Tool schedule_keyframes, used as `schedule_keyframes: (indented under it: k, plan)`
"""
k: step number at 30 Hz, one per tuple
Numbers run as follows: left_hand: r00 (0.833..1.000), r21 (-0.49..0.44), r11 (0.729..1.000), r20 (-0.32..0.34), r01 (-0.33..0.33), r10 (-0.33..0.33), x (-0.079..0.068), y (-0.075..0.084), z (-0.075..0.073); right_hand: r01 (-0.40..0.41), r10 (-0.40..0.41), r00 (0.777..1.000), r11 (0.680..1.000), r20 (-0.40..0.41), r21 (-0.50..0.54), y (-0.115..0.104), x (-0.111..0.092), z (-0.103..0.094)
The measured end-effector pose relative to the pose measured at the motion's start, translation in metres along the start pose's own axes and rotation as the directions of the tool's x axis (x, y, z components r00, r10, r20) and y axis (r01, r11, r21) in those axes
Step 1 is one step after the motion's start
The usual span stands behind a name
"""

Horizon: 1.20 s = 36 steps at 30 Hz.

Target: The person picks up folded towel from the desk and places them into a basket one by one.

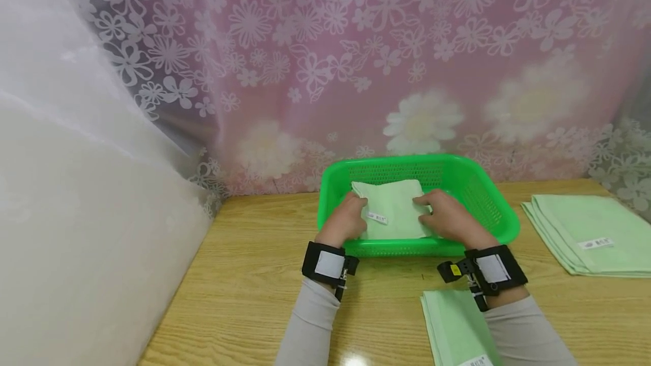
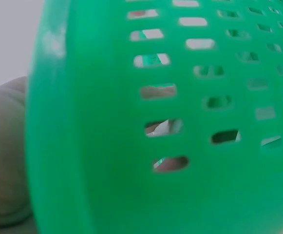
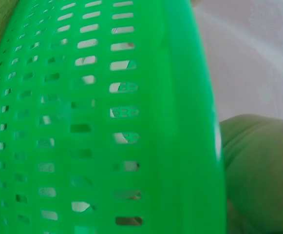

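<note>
A folded pale green towel [image 1: 396,202] with a small white label lies inside the green plastic basket [image 1: 407,247]. My left hand [image 1: 348,219] grips its left edge near the label. On the opposite edge, my right hand [image 1: 447,216] holds the towel with thumb and forefinger showing, the other fingers hidden. Both wrists pass over the basket's front rim. The left wrist view is mostly filled by the perforated basket wall [image 2: 112,122], part of the hand [image 2: 5,156] showing beyond it. In the right wrist view, the same wall [image 3: 165,122] hides most of the hand [image 3: 263,165].
A larger folded green towel [image 1: 595,233] lies on the wooden table [image 1: 244,264] to the right. Another folded towel [image 1: 452,321] sits at the front, partly under the right forearm. A flowered curtain [image 1: 325,72] hangs behind the basket, with white sheeting [image 1: 76,185] at left.
</note>
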<state>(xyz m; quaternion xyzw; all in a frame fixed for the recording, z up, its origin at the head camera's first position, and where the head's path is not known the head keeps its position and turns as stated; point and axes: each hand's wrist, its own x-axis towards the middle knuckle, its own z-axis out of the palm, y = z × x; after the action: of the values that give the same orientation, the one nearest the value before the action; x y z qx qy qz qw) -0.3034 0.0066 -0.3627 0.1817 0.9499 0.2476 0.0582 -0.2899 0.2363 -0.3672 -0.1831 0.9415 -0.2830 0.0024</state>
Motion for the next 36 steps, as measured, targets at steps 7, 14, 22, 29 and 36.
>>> schedule_keyframes:
  k: [7,14,22,29,36]
  plan:
    - [1.0,-0.01,1.0,-0.01,-0.003,0.003,0.0,-0.0024,-0.0011,-0.05,0.048,0.998,0.998,0.036,0.048,0.0006,0.002,-0.0012]
    - [1.0,-0.006,1.0,-0.019,-0.009,0.009,0.0001,-0.0066,0.0006,-0.077,0.075,0.997,0.995,0.03,0.061,-0.0019,0.0016,0.0003]
    - [1.0,-0.009,1.0,-0.016,0.002,-0.002,-0.0005,-0.0059,0.0025,-0.05,0.05,0.999,0.998,-0.01,0.026,-0.0021,-0.0022,0.0025]
    - [0.999,0.0,0.999,-0.023,0.043,-0.043,-0.0012,-0.0018,0.0026,-0.006,0.006,1.0,1.0,0.023,0.021,-0.0031,-0.0038,0.0021]
    - [1.0,0.025,1.0,-0.023,0.001,-0.001,-0.0019,0.0012,0.0055,0.012,-0.013,0.999,1.0,0.043,0.029,-0.0029,-0.0057,0.0025]
